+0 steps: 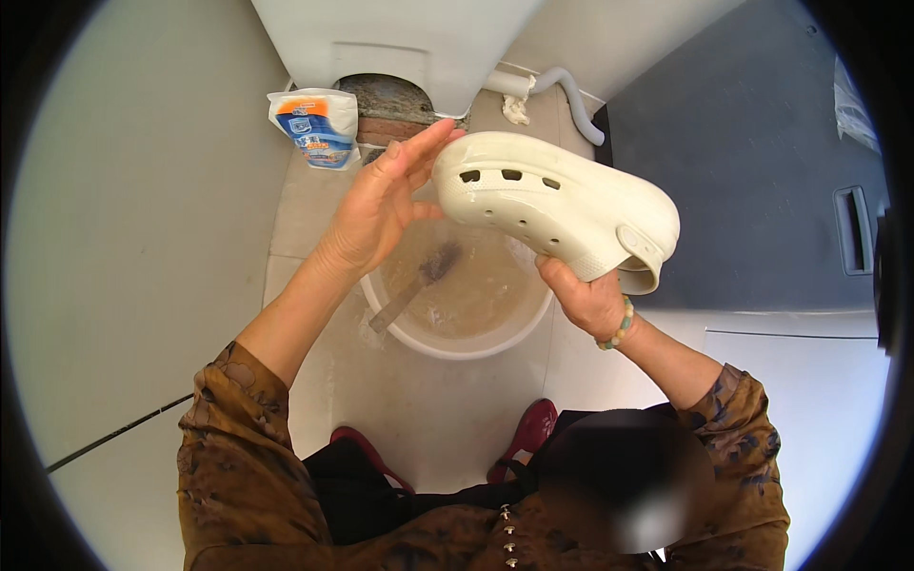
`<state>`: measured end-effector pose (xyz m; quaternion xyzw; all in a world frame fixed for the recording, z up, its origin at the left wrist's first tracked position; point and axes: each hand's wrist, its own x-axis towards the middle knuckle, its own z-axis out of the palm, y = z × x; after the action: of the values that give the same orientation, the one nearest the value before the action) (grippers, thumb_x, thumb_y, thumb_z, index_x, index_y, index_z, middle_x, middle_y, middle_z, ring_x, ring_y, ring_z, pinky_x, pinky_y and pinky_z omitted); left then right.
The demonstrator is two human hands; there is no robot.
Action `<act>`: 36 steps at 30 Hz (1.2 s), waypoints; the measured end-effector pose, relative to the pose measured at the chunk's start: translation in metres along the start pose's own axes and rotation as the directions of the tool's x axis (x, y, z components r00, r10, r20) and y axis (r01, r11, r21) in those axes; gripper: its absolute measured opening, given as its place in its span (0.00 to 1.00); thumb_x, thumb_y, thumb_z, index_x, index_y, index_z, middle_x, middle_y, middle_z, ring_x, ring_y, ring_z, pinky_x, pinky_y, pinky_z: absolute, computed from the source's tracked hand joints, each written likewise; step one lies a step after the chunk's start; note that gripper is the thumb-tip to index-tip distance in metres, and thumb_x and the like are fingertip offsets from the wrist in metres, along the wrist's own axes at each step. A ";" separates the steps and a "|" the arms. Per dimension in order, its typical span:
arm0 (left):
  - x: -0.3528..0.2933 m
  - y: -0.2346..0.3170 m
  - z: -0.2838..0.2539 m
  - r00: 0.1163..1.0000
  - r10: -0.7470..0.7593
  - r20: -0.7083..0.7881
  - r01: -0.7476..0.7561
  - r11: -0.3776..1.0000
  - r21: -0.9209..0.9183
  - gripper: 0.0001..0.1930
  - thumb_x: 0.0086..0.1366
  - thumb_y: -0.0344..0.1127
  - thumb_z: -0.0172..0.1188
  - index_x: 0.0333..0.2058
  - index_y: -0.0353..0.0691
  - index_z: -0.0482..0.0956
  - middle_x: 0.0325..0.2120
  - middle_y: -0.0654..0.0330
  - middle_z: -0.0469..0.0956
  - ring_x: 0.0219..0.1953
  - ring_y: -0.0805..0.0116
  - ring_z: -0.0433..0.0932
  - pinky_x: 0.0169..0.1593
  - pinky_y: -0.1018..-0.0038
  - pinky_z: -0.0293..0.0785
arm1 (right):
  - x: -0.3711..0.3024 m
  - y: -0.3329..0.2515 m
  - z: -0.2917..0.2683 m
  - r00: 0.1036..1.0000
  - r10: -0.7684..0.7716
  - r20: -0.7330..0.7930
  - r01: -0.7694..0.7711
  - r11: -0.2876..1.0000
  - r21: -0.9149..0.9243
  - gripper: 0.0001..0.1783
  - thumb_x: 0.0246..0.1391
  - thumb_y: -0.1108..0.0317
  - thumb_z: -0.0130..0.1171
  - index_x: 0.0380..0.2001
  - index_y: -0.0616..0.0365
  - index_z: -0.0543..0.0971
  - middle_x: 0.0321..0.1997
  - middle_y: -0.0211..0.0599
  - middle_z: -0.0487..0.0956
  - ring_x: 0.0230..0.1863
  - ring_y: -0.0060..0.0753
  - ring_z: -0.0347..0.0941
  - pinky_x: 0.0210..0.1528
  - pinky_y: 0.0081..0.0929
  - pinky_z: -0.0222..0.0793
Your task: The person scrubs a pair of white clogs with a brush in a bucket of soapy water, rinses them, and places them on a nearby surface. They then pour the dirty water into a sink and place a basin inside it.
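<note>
A cream-coloured clog (543, 190) with holes in its upper and a heel strap is tilted on its side above the basin. My right hand (590, 300), wearing a beaded bracelet, grips it near the heel. At the toe, my left hand (381, 205) is open with fingers stretched; its fingertips are against or just behind the toe, and I cannot tell which. Below, a white basin (457, 350) holds cloudy brownish water. A brush (405, 300) leans in it, bristles in the water and handle over the left rim.
A packet (319, 128) in white, orange and blue stands on the floor beyond the basin, at left. Behind it is a white pedestal fixture (400, 38) with bricks under it. A grey hose (571, 95) curves at the back right, beside a dark grey cabinet (724, 171).
</note>
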<state>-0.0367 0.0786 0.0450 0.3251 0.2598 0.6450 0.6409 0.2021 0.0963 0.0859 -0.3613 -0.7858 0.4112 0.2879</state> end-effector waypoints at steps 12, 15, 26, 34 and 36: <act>-0.016 0.004 0.027 0.985 -0.154 -0.077 0.161 0.982 0.102 0.15 0.57 0.28 0.58 0.44 0.37 0.72 0.41 0.58 0.75 0.39 0.72 0.74 0.38 0.73 0.74 | -0.025 -0.021 -0.027 0.983 0.088 0.162 -0.074 0.993 -0.093 0.15 0.49 0.74 0.52 0.42 0.60 0.74 0.36 0.37 0.76 0.37 0.34 0.71 0.42 0.29 0.68; -0.017 -0.003 0.031 0.980 -0.163 -0.113 0.178 0.975 0.136 0.12 0.56 0.28 0.60 0.39 0.37 0.72 0.38 0.59 0.75 0.35 0.75 0.74 0.34 0.75 0.73 | -0.028 -0.018 -0.028 0.979 0.002 0.202 0.032 0.986 -0.164 0.15 0.50 0.74 0.52 0.43 0.60 0.74 0.37 0.37 0.76 0.38 0.33 0.72 0.43 0.29 0.69; -0.027 -0.019 0.052 0.984 -0.173 -0.040 0.175 0.919 0.353 0.33 0.56 0.47 0.64 0.55 0.37 0.63 0.53 0.57 0.67 0.52 0.68 0.68 0.54 0.71 0.66 | -0.033 -0.016 -0.036 0.947 -0.090 0.307 0.187 0.935 -0.300 0.18 0.49 0.76 0.51 0.46 0.60 0.73 0.44 0.43 0.75 0.45 0.43 0.71 0.51 0.33 0.65; -0.044 -0.017 0.037 0.939 -0.234 0.251 0.162 0.947 0.277 0.37 0.60 0.40 0.58 0.63 0.37 0.51 0.60 0.56 0.60 0.60 0.66 0.62 0.60 0.71 0.59 | -0.040 -0.008 -0.052 0.937 -0.013 0.350 0.055 0.992 -0.110 0.18 0.47 0.75 0.49 0.44 0.59 0.74 0.41 0.44 0.76 0.44 0.44 0.71 0.48 0.32 0.66; -0.044 -0.018 0.037 0.928 -0.231 0.293 0.171 0.961 0.215 0.36 0.60 0.39 0.58 0.63 0.36 0.51 0.60 0.56 0.59 0.60 0.66 0.61 0.60 0.70 0.59 | -0.042 -0.005 -0.054 0.933 0.000 0.360 0.035 0.995 -0.092 0.17 0.48 0.75 0.50 0.44 0.59 0.74 0.41 0.42 0.76 0.44 0.42 0.71 0.48 0.31 0.66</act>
<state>0.0014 0.0323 0.0518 0.4540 0.2451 0.4884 0.7038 0.2652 0.0844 0.1110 -0.2867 -0.8473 0.4291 0.1253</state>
